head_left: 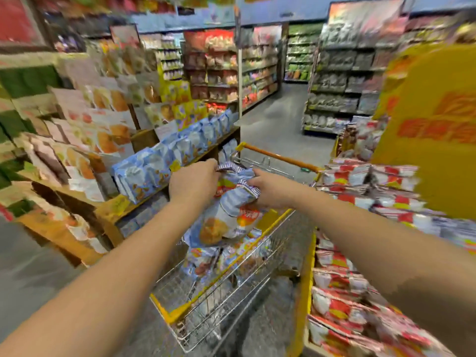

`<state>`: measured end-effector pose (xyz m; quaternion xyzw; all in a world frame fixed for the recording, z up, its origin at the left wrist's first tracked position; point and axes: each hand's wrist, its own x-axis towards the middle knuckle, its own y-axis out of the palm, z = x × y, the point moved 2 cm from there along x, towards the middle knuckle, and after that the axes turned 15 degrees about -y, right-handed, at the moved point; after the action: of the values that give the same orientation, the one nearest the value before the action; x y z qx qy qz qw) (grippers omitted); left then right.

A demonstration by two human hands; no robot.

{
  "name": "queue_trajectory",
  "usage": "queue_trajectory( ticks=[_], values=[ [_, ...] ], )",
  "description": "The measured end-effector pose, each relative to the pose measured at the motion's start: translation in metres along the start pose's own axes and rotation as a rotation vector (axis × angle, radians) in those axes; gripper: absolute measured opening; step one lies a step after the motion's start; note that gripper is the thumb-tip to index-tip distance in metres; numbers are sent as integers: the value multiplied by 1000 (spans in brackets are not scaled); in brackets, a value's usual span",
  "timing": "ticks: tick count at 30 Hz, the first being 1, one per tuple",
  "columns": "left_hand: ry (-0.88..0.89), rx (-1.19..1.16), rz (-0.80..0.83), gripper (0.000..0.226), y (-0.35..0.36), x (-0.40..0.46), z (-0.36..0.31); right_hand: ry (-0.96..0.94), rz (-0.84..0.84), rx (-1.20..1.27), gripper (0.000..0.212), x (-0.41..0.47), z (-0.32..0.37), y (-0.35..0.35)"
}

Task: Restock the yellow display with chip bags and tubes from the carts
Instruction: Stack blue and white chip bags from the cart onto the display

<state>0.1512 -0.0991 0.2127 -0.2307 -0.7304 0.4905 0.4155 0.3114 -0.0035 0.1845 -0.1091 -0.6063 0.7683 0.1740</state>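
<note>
Store aisle, frame blurred; cart below the fingers, yellow display to their right. Left hand and right hand each clench the top edge of blue bags, apparently two, hanging under the fingers. Step: lifting stock out; next calls for a swing right onto the display.

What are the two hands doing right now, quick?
Left hand: grips the top edge of the blue chip bags.
Right hand: grips the same bunch of bags, above the cart.
</note>
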Motion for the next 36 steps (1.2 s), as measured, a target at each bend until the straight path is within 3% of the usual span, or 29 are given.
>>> queue_trajectory(
  ticks=[4,10,12,15,19,24,28,30,34,36],
  values=[
    [125,-127,20,31,-23,-6,-61,40,-154,-39,45,-84,-11,-53],
    [259,-212,64,47,-29,-25,-167,278,-154,-126,49,-188,-57,-93],
    [322,-255,171,52,-25,-31,-205,332,-138,-129,38,-223,-74,-103],
    [487,-309,376,80,-25,-48,-275,415,-88,-145,27,-284,-99,-121],
    [654,-239,473,65,-21,-78,-373,578,2,-157,33,-364,-138,-141],
    [671,-196,401,31,13,-119,-504,687,65,-132,34,-463,-206,-152],
    [635,-197,448,23,53,-159,-595,722,90,-111,39,-530,-272,-137],
    [603,-190,524,28,77,-180,-638,742,81,-89,51,-561,-308,-123],
    [567,-212,745,49,128,-224,-694,749,50,-33,49,-607,-379,-82],
    [541,-236,758,60,154,-236,-706,754,46,0,49,-620,-403,-58]
  ],
)
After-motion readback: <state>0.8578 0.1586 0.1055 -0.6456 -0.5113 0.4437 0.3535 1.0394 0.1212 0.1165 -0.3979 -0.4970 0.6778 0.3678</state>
